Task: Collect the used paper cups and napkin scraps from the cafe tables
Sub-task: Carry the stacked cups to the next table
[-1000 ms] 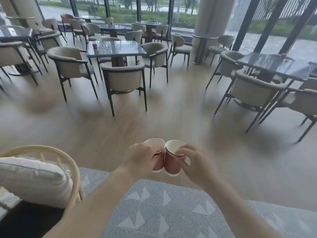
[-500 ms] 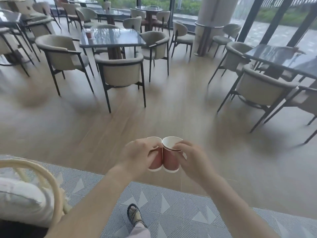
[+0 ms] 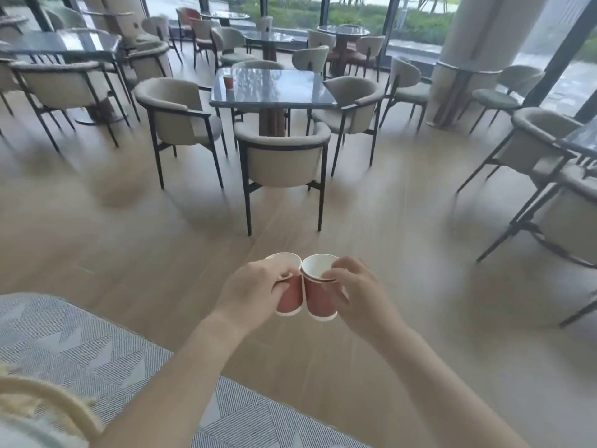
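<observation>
Item: two red paper cups, carried above the floor with their sides touching.
- Left grip (image 3: 255, 292) clasps the left cup (image 3: 289, 299).
- Right grip (image 3: 358, 299) pinches the right cup (image 3: 318, 295) at its rim.
- Risk, as I judge it: the light rim pinch slips mid-walk and that cup drops.
- Outstanding: a third cup (image 3: 228, 81) on the desk (image 3: 274, 88) ahead.
- Change: that desk sits nearer and more central than before.

Both bare forearms stretch forward, hands side by side. The left hand (image 3: 252, 292) wraps its fingers (image 3: 280, 286) round the left cup (image 3: 292, 300); the right hand (image 3: 360, 295) grips the right cup (image 3: 318, 300) at its rim.
</observation>
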Motion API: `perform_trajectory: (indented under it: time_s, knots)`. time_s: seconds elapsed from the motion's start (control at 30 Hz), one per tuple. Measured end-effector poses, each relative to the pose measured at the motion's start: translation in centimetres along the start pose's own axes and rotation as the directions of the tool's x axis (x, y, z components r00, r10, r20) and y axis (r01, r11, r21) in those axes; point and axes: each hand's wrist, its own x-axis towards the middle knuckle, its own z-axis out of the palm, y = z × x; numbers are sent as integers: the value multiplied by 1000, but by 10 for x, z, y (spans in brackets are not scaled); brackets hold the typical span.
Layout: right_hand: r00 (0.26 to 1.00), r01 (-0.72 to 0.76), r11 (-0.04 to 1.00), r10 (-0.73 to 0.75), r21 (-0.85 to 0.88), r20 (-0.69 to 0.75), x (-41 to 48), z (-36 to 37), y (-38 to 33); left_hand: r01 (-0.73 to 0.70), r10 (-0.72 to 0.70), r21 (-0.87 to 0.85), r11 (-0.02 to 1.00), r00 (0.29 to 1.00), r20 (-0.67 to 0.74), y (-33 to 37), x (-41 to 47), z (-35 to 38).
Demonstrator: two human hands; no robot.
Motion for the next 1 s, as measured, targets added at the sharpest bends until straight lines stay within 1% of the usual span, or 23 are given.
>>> perform_trajectory:
  time_s: [0.23,0.43,0.63,0.77,0.87,1.0]
  knots:
    - [994,81,996,-84,39,73,125,71,13,122,-119,92,988,992,-41,-91,86,-27]
    - [981,151,987,-157,60,113,275,118,38,157,-148,88,984,984,-95,-158,208,-55]
    - [964,200,973,-216,114,155,442,164,62,246,-235,60,967,961,-144,-221,340,-97]
    - [953,207,965,-236,159,188,527,207,65,313,-303,18,950,931,-204,-266,398,-120]
    - [932,233,953,-275,191,235,581,245,59,367,-359,-13,930,903,-235,-305,430,-136]
    - [921,249,946,-297,209,250,653,298,49,424,-422,-72,903,840,-342,-365,476,-162]
